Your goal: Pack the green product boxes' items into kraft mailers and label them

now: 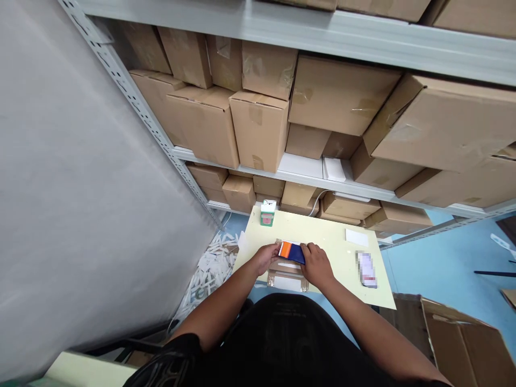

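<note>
Both left hand (pixel 267 257) and right hand (pixel 317 264) pinch an orange-and-blue packet (pixel 294 253) by opposite ends, probably keeping it flat

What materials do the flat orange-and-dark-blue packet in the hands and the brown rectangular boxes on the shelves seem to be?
The flat orange-and-dark-blue packet looks smooth and evenly coloured, perhaps printed card or plastic film; I cannot tell which. The brown rectangular boxes seem matt cardboard, judging by their folded flaps and tape.

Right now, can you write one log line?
left hand: holding packet, orange end; right hand: holding packet, blue end; green-white box: on table
</note>
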{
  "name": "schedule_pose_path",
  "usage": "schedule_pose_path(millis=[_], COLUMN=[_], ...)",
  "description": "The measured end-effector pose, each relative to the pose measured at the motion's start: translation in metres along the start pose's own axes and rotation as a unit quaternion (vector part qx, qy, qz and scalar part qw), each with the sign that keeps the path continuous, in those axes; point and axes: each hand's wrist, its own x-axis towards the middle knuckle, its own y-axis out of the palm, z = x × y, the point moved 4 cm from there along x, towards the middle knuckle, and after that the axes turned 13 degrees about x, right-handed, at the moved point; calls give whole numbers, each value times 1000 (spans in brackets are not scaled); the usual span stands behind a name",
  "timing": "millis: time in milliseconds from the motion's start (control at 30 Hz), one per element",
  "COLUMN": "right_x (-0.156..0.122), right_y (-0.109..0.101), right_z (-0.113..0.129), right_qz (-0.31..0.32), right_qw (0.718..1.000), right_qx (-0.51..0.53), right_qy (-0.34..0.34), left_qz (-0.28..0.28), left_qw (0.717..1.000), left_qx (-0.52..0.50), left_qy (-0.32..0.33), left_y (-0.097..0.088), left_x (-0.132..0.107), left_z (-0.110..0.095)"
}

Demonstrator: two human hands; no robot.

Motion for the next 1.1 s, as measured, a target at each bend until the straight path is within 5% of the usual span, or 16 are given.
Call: schedule_pose_path(millis=[700, 1100], right_x=[11, 14], right_y=[0, 3], right_z=[-10, -11], right_qz=[21, 68], right_qw=[999, 997], right_qx=[31, -7], right_qy=[-17, -46], left_qz=[10, -68], left_qw=[1000, 994], left_qx=[-19, 87], left_qy=[-1, 10], left_y=[-9, -12], left_x=[-1, 9], left_z=[0, 11])
